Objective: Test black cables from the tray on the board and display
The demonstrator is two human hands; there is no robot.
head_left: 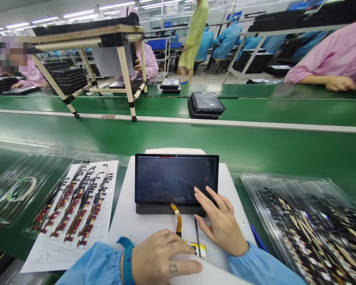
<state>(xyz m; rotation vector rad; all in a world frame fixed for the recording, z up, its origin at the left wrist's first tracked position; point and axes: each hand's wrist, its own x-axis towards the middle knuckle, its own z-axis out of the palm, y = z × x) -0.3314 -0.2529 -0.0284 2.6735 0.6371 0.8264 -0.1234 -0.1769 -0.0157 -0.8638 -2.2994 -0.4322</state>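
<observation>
A dark display panel (pixel 172 180) lies flat on a white mat (pixel 130 221) in front of me, with a gold flex ribbon (pixel 177 217) running from its lower edge toward me. My right hand (pixel 219 221) rests on the panel's lower right corner, fingers stretched flat and apart. My left hand (pixel 163 257) lies near the ribbon's end by a small yellow-edged part (pixel 199 249), fingers curled down over the mat; what is under them is hidden. A blue wrist strap (pixel 127 257) sits on the left wrist.
A paper sheet with several flex cables (pixel 74 202) lies left of the mat, beside a clear tray holding a tape roll (pixel 20 188). A clear tray of parts (pixel 311 225) sits on the right. Stacked panels (pixel 206 105) ride the green conveyor (pixel 255 142). Other workers sit across it.
</observation>
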